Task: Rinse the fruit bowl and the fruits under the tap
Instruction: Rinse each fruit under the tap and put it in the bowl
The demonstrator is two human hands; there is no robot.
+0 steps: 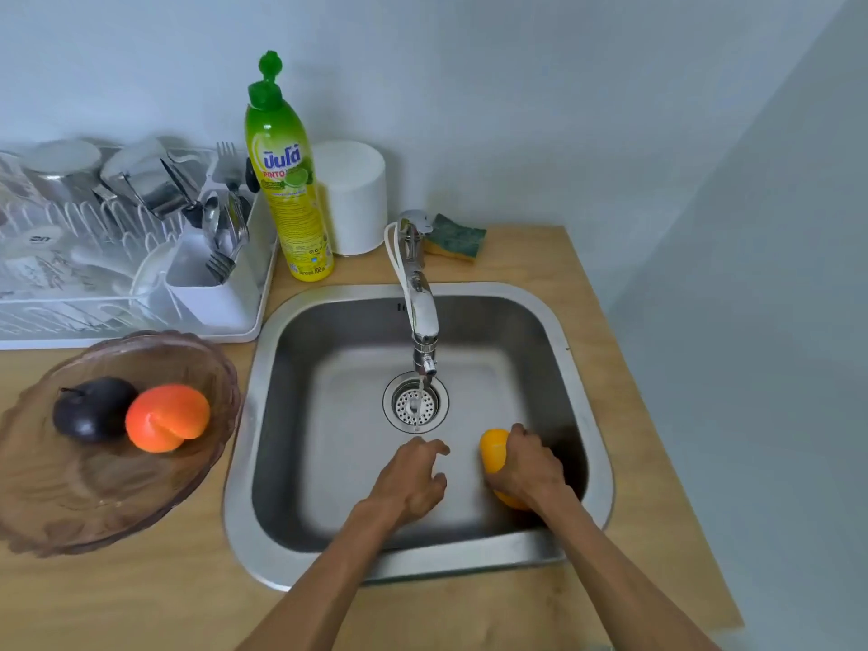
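We've got the tap [421, 293] running, thin stream dropping onto the drain [415, 405]. Right hand [526, 465] has its grip clamped round a yellow fruit [493, 451] inside the sink [582, 406], just right of the stream, not under it yet. We read that as the fruit in hand for rinsing. Left hand [413, 476] hangs just left of the fruit with fingers loosely spread, gripping nothing, probably ready to rub the fruit once it's under the water.

The fruit bowl [70, 500] sits on the table [141, 603] well left of the sink, with an orange fruit [166, 418] and a dark fruit [91, 408] touching inside it. The bowl looks wet, but the blur makes that hard to call.

Behind the sink: dish soap bottle [286, 180], white cup [352, 199], sponge [455, 237]. Dish rack [117, 256] stands behind the bowl. Nothing blocks the path from the fruit to the stream; the spout hangs low, so we'd keep the fruit under its tip.
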